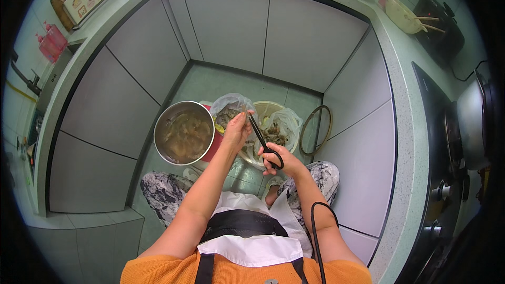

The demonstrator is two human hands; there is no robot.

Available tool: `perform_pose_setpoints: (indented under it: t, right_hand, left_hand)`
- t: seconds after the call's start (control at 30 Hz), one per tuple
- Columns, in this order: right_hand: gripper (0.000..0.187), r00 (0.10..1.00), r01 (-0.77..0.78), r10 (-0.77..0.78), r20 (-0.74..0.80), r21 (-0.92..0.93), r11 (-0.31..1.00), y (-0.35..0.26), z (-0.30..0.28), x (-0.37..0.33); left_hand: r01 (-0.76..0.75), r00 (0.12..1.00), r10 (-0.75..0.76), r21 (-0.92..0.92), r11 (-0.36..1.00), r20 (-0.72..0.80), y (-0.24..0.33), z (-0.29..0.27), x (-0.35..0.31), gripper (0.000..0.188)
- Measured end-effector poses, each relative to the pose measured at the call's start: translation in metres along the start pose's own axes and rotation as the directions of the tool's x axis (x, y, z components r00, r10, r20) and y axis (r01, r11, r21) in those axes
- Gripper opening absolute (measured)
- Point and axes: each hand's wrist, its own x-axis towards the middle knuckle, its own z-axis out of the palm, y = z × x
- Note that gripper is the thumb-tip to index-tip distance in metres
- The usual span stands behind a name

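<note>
My right hand [278,159] grips black-handled scissors [258,131], their blades pointing up and away toward my left fingertips. My left hand [238,130] is closed in a pinch beside the blades, on something small and brownish that I cannot make out. Just beyond it, a clear plastic bag [231,103] holds greyish pieces that look like shrimp. Below the scissors stands a pale bin [267,107] lined with another clear bag [291,122], with brownish scraps inside. Left of my hands is a steel pot [184,104] of murky water with brownish pieces in it.
Something red [213,148] stands between the pot and the bin. A hoop-like ring [329,126] leans by the right cabinet. Grey cabinets [226,26] and a counter [137,8] surround me on three sides. A stove [431,126] is at the right, with a large pot [473,121] on it.
</note>
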Motion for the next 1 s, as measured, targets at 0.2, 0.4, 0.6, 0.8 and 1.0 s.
perform_pose_setpoints:
  t: [0.2,0.4,0.6,0.8,1.0]
  right_hand:
    - [0.022,0.998,-0.008,0.008,-0.065,0.004,1.000,-0.005,0.004,-0.002]
    - [0.018,0.997,-0.009,0.008,-0.076,-0.019,1.000,-0.004,0.002,-0.003]
    - [0.019,0.999,-0.011,0.010,-0.052,-0.024,1.000,-0.005,0.001,-0.004]
    - [0.019,0.997,-0.031,0.030,-0.069,-0.019,0.999,-0.006,0.003,-0.003]
    - [0.019,0.997,0.006,-0.009,-0.081,-0.037,0.999,0.000,0.002,0.000]
  left_hand:
    - [0.044,0.999,-0.045,0.008,0.999,0.021,0.001,0.001,0.000,0.028]
    - [0.062,0.994,-0.068,0.081,0.995,0.080,0.006,-0.002,0.003,0.027]
    - [0.069,0.992,-0.089,0.202,0.977,0.094,0.007,-0.010,0.002,0.026]
    - [0.069,0.993,-0.091,0.245,0.967,0.080,0.007,-0.015,0.001,0.024]
    - [-0.028,0.988,0.068,0.275,0.961,-0.138,0.009,0.016,-0.001,0.032]
